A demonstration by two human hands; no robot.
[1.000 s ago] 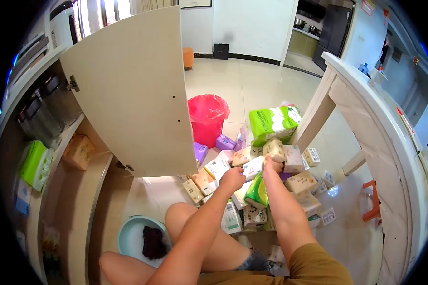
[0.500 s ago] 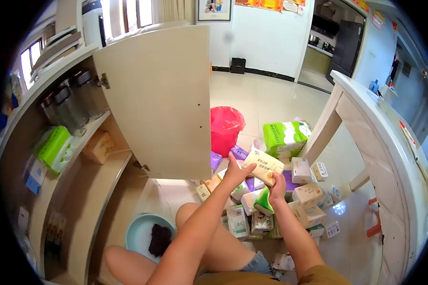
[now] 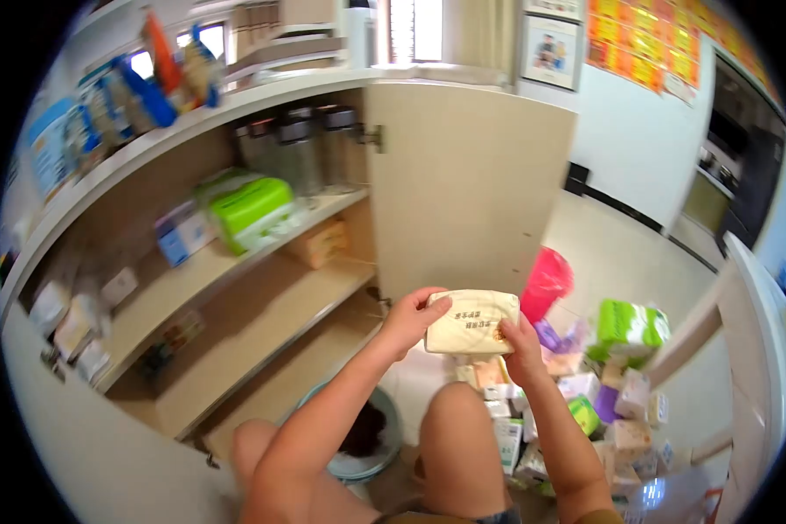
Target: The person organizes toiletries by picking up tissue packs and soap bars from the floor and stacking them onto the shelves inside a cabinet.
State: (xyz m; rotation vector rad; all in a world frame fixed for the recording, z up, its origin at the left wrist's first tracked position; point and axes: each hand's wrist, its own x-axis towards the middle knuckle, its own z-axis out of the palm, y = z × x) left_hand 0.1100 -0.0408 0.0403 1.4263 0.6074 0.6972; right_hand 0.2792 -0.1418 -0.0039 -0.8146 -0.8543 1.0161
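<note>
A cream-coloured tissue pack (image 3: 472,323) with dark printed characters is held up between both hands, above my knees. My left hand (image 3: 415,321) grips its left end, thumb on the front face. At its right end, my right hand (image 3: 522,348) has the thumb near a round orange mark. Below and to the right lies a heap of tissue packs (image 3: 633,437) on the floor, partly hidden by my right forearm. An open cabinet (image 3: 262,327) stands at the left, with an orange-brown pack (image 3: 325,243) and a green-and-white pack (image 3: 253,212) on its shelves.
A cabinet door (image 3: 463,183) stands open beyond my hands. Glass jars (image 3: 299,157) are on the upper shelf. A teal basin (image 3: 393,437) with dark cloth sits by my legs. A red bin (image 3: 548,281), a large green pack (image 3: 629,327) and a white table (image 3: 747,323) are to the right.
The view has swung left toward the cabinet. Both hands took the cream pack from the heap and lifted it; it is now level between them, away from the heap.
</note>
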